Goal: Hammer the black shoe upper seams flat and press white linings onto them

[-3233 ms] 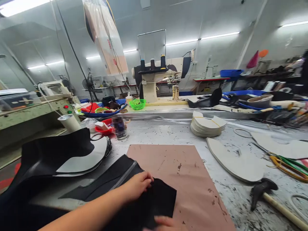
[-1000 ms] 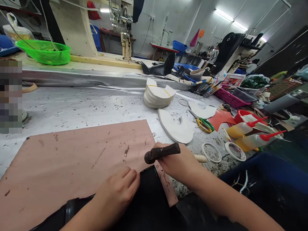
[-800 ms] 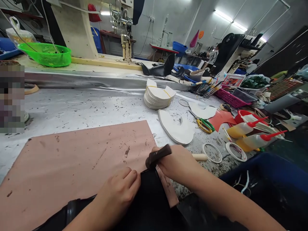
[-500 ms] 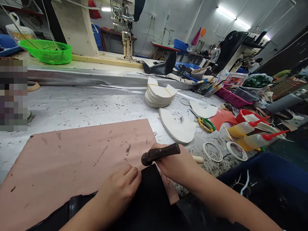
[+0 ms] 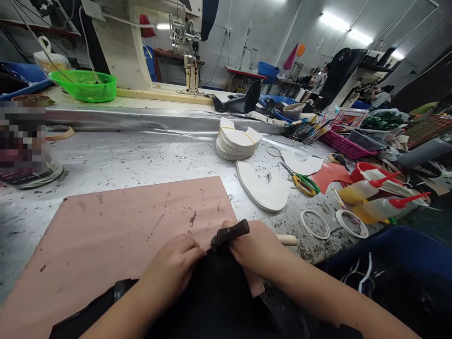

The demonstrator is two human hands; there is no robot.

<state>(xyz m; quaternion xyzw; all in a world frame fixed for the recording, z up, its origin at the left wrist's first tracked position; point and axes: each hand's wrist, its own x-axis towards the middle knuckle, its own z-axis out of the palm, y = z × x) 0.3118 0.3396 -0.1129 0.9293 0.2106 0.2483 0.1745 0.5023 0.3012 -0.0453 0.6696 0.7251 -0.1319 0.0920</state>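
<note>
My right hand (image 5: 259,247) grips a hammer with a dark head (image 5: 229,235) and a pale wooden handle (image 5: 286,240). The head rests on the far edge of a black piece of material (image 5: 219,292) at the near edge of the table. My left hand (image 5: 173,273) presses its fingertips on that same black piece, just left of the hammer head. The piece lies on a pink cutting mat (image 5: 134,221).
A stack of white cut pieces (image 5: 238,141) and a single white piece (image 5: 263,188) lie beyond the mat. Scissors (image 5: 303,182), tape rings (image 5: 316,225), glue bottles (image 5: 381,205) and a pink basket (image 5: 341,143) crowd the right. A green bowl (image 5: 84,85) and sewing machine (image 5: 127,47) stand behind.
The hammer head rose and came down again onto the black piece's edge. Earlier both hands only handled the black material; the view has turned right and dipped.
</note>
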